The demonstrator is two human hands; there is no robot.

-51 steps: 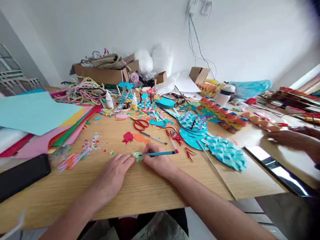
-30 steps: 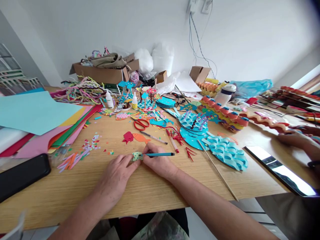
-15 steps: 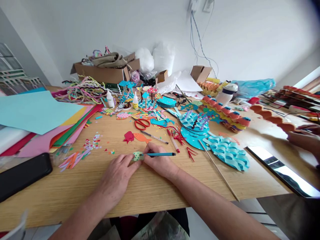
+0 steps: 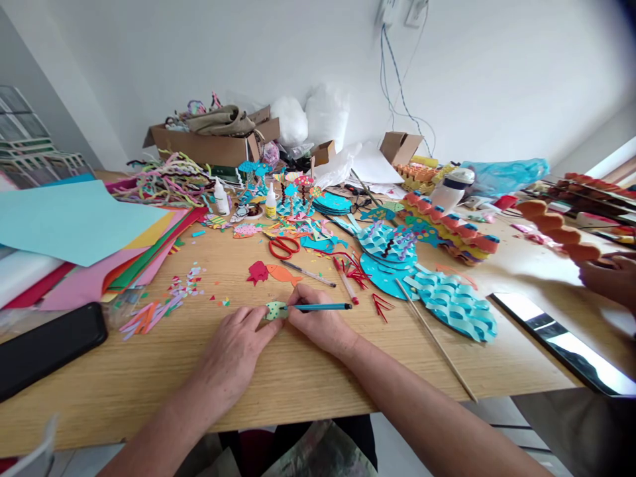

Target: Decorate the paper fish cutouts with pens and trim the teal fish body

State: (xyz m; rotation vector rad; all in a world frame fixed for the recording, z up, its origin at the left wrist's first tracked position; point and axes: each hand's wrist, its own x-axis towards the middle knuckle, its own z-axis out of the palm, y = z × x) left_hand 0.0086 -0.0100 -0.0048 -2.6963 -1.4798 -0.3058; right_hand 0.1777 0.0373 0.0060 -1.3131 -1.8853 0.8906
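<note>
3 pens [image 4: 322, 307], 2 small white btls [image 4: 221, 200], 1 pr red scissors [image 4: 273, 249], prob. 2 phones [image 4: 54, 348].

A white wall [image 4: 199, 56] rises behind 1 wooden table [image 4: 154, 371].

A paper cutout [image 4: 274, 310] lies on the table [image 4: 283, 397] between the fingers of the left hand [image 4: 231, 348] and those of the right hand [image 4: 320, 324], which hold a pen [image 4: 322, 307]. Just beyond the fingers lie a fish cutout [image 4: 283, 273] and a second pen [image 4: 309, 273], with scissors [image 4: 284, 256] behind these; farther beyond stand two bottles [image 4: 221, 199], then a cardboard box [image 4: 206, 147]. Left of the fingers lie paper strips [image 4: 145, 320], then a phone [image 4: 52, 348], with paper sheets [image 4: 74, 225] behind it. Right of the fingers lie a stick [image 4: 438, 342] and, farther off, a flat screen [image 4: 561, 344]
</note>
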